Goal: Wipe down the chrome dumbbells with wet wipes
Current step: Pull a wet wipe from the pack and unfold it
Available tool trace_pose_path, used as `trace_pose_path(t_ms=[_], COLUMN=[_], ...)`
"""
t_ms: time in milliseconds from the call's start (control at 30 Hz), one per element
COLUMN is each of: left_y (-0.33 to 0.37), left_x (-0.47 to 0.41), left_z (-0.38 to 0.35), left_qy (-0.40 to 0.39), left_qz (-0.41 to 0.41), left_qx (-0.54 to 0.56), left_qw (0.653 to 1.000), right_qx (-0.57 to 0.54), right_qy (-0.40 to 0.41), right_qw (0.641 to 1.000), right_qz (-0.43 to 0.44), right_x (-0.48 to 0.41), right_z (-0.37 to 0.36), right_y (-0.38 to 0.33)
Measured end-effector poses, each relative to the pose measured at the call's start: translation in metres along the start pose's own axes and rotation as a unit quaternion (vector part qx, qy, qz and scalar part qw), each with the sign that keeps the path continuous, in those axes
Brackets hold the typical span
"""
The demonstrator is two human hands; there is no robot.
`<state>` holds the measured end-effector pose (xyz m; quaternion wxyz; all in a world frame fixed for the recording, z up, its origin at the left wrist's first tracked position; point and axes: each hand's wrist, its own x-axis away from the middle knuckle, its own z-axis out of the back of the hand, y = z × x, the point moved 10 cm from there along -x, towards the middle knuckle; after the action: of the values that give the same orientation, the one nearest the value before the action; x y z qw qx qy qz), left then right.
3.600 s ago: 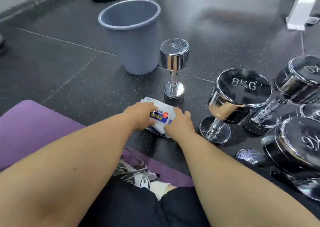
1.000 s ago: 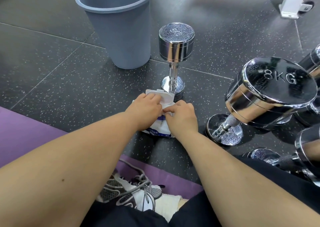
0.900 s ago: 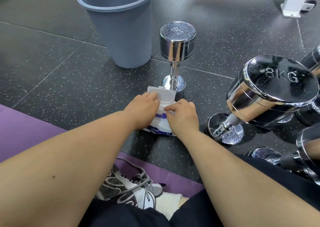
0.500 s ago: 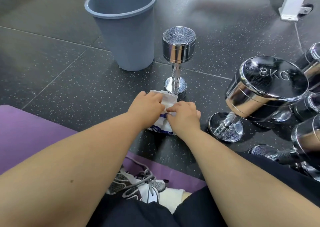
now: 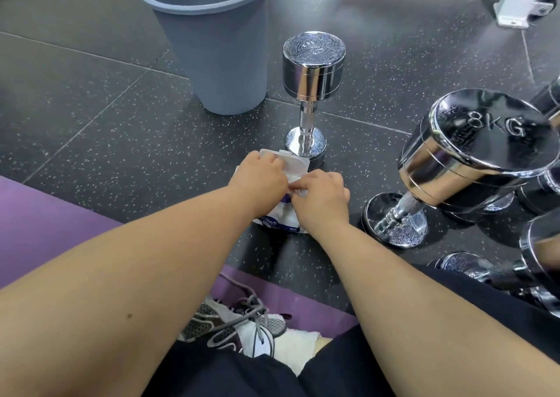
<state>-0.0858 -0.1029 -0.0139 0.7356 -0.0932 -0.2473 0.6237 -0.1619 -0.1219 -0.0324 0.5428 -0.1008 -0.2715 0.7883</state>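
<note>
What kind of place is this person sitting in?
Most likely a gym: a small chrome dumbbell and an 8KG dumbbell stand on speckled black rubber flooring, and a purple exercise mat lies under the person.

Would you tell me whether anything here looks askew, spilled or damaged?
Nothing looks spilled or damaged. The 8 kg dumbbell appears to lean rightward, unlike the small dumbbell standing upright beside the bin; the wide lens may exaggerate that.
</note>
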Motion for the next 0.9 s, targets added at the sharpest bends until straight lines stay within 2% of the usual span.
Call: trace_pose_path(t_ms=[67, 133, 233, 300, 367, 467, 533, 600, 633, 667, 733, 767, 900], left_y=[-0.012, -0.03, -0.054, -0.061, -0.061, -0.066, -0.073, -0.069, -0.064, -0.057, -0.049, -0.05, -0.058], left_x=[0.003, 0.009, 0.014, 0.017, 0.023, 0.034, 0.039, 0.044, 0.046, 0.048, 0.05, 0.052, 0.057], left_z=[-0.006, -0.001, 0.003, 0.007, 0.008, 0.014, 0.019, 0.018, 0.016, 0.013, 0.014, 0.017, 0.02], left_qy=[-0.015, -0.003, 0.017, 0.031, 0.031, 0.049, 0.08, 0.075, 0.047, 0.014, -0.018, -0.013, 0.014], left_qz=[0.034, 0.089, 0.17, 0.194, 0.206, 0.231, 0.25, 0.242, 0.235, 0.225, 0.192, 0.184, 0.187], left_qx=[0.061, 0.199, 0.448, 0.526, 0.573, 0.622, 0.678, 0.774, 0.807, 0.822, 0.823, 0.825, 0.854], left_qw=[0.997, 0.976, 0.877, 0.828, 0.793, 0.747, 0.687, 0.581, 0.539, 0.523, 0.535, 0.534, 0.485], right_qx=[-0.004, -0.005, -0.008, -0.021, -0.111, -0.329, -0.369, -0.391, -0.401, -0.405, -0.417, -0.432, -0.52], right_qy=[0.001, -0.006, -0.012, -0.009, -0.012, -0.013, -0.017, -0.026, -0.031, -0.035, -0.043, -0.054, -0.163], right_qw=[1.0, 1.0, 1.0, 1.0, 0.993, 0.943, 0.928, 0.918, 0.913, 0.911, 0.906, 0.898, 0.836], right_qz=[0.0, -0.002, -0.004, -0.013, -0.032, -0.044, -0.047, -0.059, -0.064, -0.067, -0.065, -0.062, -0.066], right_x=[0.001, 0.0, -0.001, 0.0, 0.001, 0.005, 0.006, 0.009, 0.01, 0.011, 0.013, 0.014, 0.027], right_z=[0.001, -0.001, -0.001, 0.001, 0.002, 0.012, 0.021, 0.026, 0.027, 0.028, 0.032, 0.034, 0.029], right_y=[0.001, 0.002, 0.001, -0.001, -0.001, -0.008, -0.012, -0.014, -0.015, -0.017, -0.02, -0.023, -0.043])
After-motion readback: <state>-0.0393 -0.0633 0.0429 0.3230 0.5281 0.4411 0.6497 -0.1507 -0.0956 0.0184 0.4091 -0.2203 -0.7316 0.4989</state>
